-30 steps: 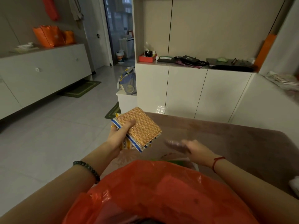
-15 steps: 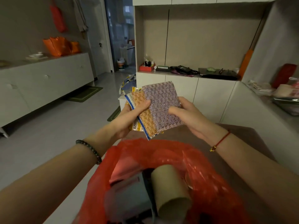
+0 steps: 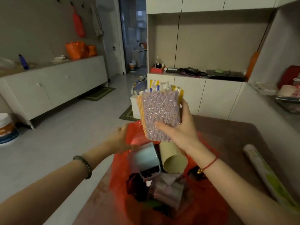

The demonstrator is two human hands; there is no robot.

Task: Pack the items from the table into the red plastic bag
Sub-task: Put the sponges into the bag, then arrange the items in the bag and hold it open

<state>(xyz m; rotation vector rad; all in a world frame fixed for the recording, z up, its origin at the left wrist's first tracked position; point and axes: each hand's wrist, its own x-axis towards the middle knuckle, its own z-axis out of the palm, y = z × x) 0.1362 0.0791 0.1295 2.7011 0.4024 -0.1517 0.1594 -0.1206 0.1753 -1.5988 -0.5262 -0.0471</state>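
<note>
Purple and orange, two scouring pads (image 3: pixel 160 116) stand upright in the right hand (image 3: pixel 180 130); the left hand (image 3: pixel 120 140) grasps the red plastic bag (image 3: pixel 211 200).

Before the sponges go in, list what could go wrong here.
1. The right hand alone holds the stack of sponge packs above the red plastic bag; a loose pack could slide out and miss.
2. The bag already looks crowded, with a cardboard tube and grey-blue container poking up, so the stack may perch on top.
3. The left hand is at the rim; if it lets go, the mouth may sag.
</note>
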